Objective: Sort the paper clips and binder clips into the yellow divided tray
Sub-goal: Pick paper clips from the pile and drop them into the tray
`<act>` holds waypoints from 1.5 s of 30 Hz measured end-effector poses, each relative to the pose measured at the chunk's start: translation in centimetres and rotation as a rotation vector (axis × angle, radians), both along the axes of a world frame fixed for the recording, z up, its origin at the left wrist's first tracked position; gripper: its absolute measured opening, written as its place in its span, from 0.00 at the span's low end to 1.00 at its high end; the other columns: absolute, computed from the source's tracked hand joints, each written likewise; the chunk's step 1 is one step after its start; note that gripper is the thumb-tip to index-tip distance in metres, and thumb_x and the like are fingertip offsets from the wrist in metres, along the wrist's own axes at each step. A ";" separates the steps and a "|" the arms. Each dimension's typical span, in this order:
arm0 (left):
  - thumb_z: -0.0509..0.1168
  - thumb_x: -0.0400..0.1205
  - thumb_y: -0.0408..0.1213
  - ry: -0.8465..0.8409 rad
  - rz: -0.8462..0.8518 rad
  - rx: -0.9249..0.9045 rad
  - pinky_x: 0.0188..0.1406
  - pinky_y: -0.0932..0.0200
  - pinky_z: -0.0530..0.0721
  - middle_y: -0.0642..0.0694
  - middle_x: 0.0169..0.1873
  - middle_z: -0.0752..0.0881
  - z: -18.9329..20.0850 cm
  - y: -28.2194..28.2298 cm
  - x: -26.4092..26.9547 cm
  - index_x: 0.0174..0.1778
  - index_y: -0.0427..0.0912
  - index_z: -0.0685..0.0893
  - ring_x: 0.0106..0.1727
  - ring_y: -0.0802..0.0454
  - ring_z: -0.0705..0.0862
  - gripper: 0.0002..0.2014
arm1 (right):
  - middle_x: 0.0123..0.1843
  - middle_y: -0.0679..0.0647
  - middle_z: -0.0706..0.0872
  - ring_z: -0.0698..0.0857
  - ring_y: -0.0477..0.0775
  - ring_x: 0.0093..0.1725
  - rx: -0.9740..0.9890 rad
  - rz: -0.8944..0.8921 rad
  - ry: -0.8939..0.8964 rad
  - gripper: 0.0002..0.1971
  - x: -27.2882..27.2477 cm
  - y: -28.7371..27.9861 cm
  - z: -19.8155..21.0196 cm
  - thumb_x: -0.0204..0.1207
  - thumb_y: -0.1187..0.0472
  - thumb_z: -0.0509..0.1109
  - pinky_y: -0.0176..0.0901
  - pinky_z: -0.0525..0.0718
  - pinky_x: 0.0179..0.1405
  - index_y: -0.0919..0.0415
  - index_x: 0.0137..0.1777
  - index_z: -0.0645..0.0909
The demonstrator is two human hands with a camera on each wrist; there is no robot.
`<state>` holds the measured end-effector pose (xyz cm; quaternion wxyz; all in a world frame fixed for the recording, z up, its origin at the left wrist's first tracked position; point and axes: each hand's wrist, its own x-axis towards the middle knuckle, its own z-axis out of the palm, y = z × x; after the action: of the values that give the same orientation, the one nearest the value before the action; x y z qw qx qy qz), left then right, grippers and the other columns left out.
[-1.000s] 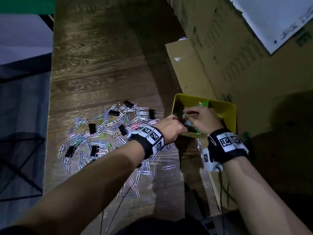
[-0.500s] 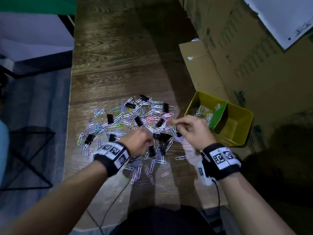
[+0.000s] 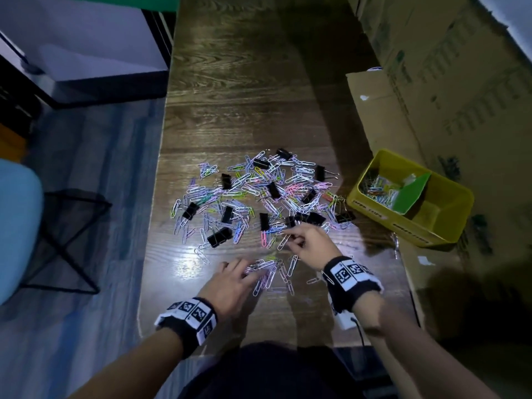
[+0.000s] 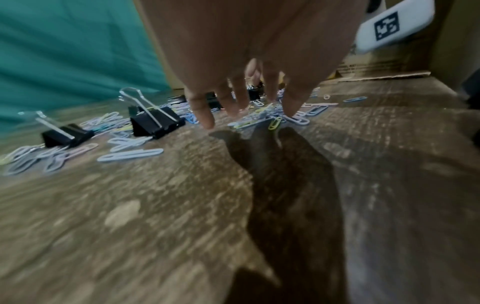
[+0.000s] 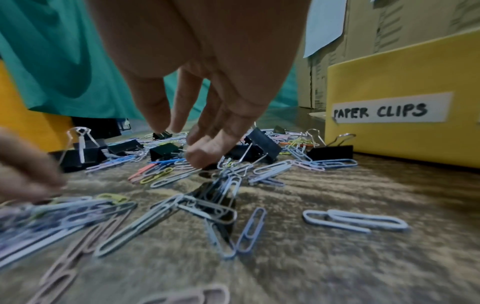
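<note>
Coloured paper clips (image 3: 253,191) and black binder clips (image 3: 219,236) lie heaped on the wooden table (image 3: 247,90). The yellow tray (image 3: 374,215) stands to the right, split by a green divider (image 3: 410,194). Paper clips (image 3: 380,189) fill its left compartment. My left hand (image 3: 250,269) (image 4: 246,111) lies with fingers spread and straight, tips on a small bunch of paper clips (image 4: 259,119) at the pile's near edge. My right hand (image 3: 292,239) (image 5: 197,152) curls down, thumb and fingertips closing on a pale paper clip (image 5: 176,177). Binder clips (image 5: 262,142) sit just behind it.
Cardboard boxes (image 3: 431,82) wall off the right side, with flat cardboard under the tray. The tray wall (image 5: 402,82) carries a "PAPER CLIPS" label. The table's left edge drops to the floor, where a black wire frame (image 3: 66,240) stands.
Both hands have left the tray and come back over the pile to its near edge. The left hand has flattened onto loose paper clips; the right has dropped onto one.
</note>
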<state>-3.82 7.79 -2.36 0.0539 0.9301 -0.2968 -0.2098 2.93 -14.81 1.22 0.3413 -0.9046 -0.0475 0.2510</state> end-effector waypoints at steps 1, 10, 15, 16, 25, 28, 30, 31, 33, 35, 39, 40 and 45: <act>0.64 0.76 0.45 -0.032 0.046 -0.012 0.59 0.44 0.78 0.44 0.68 0.73 0.0 0.3 -0.2 0.73 0.58 0.63 0.66 0.44 0.75 0.29 | 0.60 0.51 0.82 0.79 0.40 0.42 -0.017 0.011 -0.002 0.15 -0.6 0.2 0.4 0.77 0.58 0.70 0.30 0.81 0.46 0.50 0.64 0.81; 0.61 0.77 0.56 0.020 0.355 0.100 0.63 0.43 0.75 0.39 0.70 0.66 -0.1 -3.1 -1.1 0.76 0.51 0.58 0.67 0.38 0.68 0.34 | 0.72 0.62 0.64 0.68 0.63 0.68 -0.514 0.140 -0.002 0.46 -7.2 5.0 -2.2 0.65 0.43 0.78 0.54 0.78 0.62 0.53 0.78 0.57; 0.54 0.79 0.42 0.063 0.299 0.106 0.66 0.47 0.72 0.41 0.69 0.70 -1.2 -3.5 -0.6 0.70 0.44 0.69 0.65 0.39 0.68 0.22 | 0.73 0.63 0.67 0.71 0.64 0.70 -0.443 0.194 -0.014 0.30 -7.3 6.0 -2.6 0.73 0.60 0.73 0.53 0.73 0.68 0.61 0.74 0.68; 0.50 0.79 0.41 0.058 0.260 0.107 0.66 0.48 0.71 0.42 0.69 0.71 -1.3 -3.3 -0.4 0.69 0.43 0.71 0.65 0.40 0.69 0.21 | 0.72 0.62 0.68 0.73 0.64 0.69 -0.428 0.196 -0.029 0.27 -7.4 6.1 -2.7 0.73 0.63 0.72 0.54 0.75 0.66 0.61 0.72 0.70; 0.63 0.79 0.32 0.170 0.346 -0.218 0.55 0.53 0.81 0.42 0.50 0.87 -1.0 -0.5 2.2 0.59 0.45 0.84 0.52 0.43 0.85 0.13 | 0.72 0.59 0.77 0.81 0.58 0.65 -0.238 0.044 -0.009 0.23 -6.5 4.7 -2.5 0.75 0.73 0.68 0.42 0.78 0.65 0.56 0.70 0.78; 0.70 0.77 0.35 0.257 0.532 -0.295 0.47 0.61 0.79 0.46 0.42 0.87 -0.5 -0.3 2.9 0.51 0.42 0.86 0.44 0.48 0.84 0.08 | 0.64 0.58 0.85 0.86 0.53 0.56 -0.083 -0.158 0.032 0.19 -6.1 3.7 -1.9 0.74 0.70 0.72 0.31 0.78 0.60 0.56 0.64 0.83; 0.72 0.75 0.32 0.425 0.714 -0.426 0.37 0.65 0.79 0.47 0.34 0.83 -0.1 -0.5 3.3 0.45 0.38 0.84 0.36 0.51 0.82 0.05 | 0.58 0.59 0.88 0.87 0.55 0.50 0.066 -0.334 0.082 0.15 -6.0 2.6 -0.9 0.72 0.66 0.75 0.34 0.82 0.54 0.59 0.60 0.86; 0.72 0.74 0.28 0.547 0.797 -0.521 0.32 0.65 0.81 0.45 0.32 0.81 0.0 -0.7 3.6 0.41 0.38 0.82 0.32 0.52 0.82 0.05 | 0.56 0.60 0.89 0.87 0.59 0.51 0.153 -0.421 0.106 0.15 -6.0 2.0 -0.5 0.70 0.65 0.76 0.41 0.85 0.54 0.60 0.58 0.86; 0.70 0.73 0.22 0.704 0.886 -0.688 0.26 0.61 0.84 0.42 0.29 0.78 0.8 -1.2 4.3 0.34 0.37 0.77 0.25 0.54 0.82 0.09 | 0.53 0.58 0.90 0.87 0.62 0.53 0.284 -0.554 0.121 0.14 -5.7 0.3 -0.1 0.68 0.65 0.79 0.49 0.87 0.52 0.56 0.54 0.88; 0.70 0.73 0.21 0.780 0.877 -0.789 0.29 0.58 0.86 0.41 0.27 0.77 2.5 -2.3 5.6 0.33 0.37 0.75 0.24 0.54 0.82 0.11 | 0.53 0.57 0.90 0.88 0.55 0.50 0.383 -0.607 0.129 0.15 -5.0 -1.8 0.5 0.67 0.68 0.78 0.42 0.87 0.48 0.52 0.52 0.88; 0.70 0.73 0.22 0.809 0.733 -0.897 0.27 0.63 0.85 0.46 0.24 0.82 7.3 -7.2 9.4 0.39 0.33 0.80 0.23 0.53 0.83 0.06 | 0.53 0.52 0.90 0.87 0.48 0.52 0.610 -0.799 0.041 0.16 -3.1 -6.3 3.2 0.66 0.72 0.78 0.41 0.87 0.52 0.49 0.46 0.89; 0.70 0.73 0.22 0.799 0.699 -0.918 0.25 0.63 0.84 0.47 0.24 0.82 8.2 -8.9 10.7 0.39 0.34 0.80 0.23 0.53 0.83 0.06 | 0.52 0.52 0.90 0.88 0.49 0.52 0.640 -0.838 -0.001 0.16 -2.7 -7.3 4.0 0.66 0.72 0.78 0.42 0.87 0.52 0.49 0.45 0.89; 0.72 0.73 0.25 0.686 0.560 -0.899 0.26 0.63 0.85 0.42 0.28 0.84 9.8 -18.5 17.4 0.44 0.34 0.84 0.25 0.54 0.83 0.06 | 0.51 0.58 0.90 0.89 0.53 0.51 0.709 -0.964 -0.147 0.16 0.5 -11.5 7.1 0.66 0.75 0.77 0.42 0.87 0.52 0.55 0.49 0.88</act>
<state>13.57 -10.73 7.42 0.5843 0.7389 -0.0671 -0.3288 3.40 -26.34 8.27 0.6932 -0.6703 0.2636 -0.0263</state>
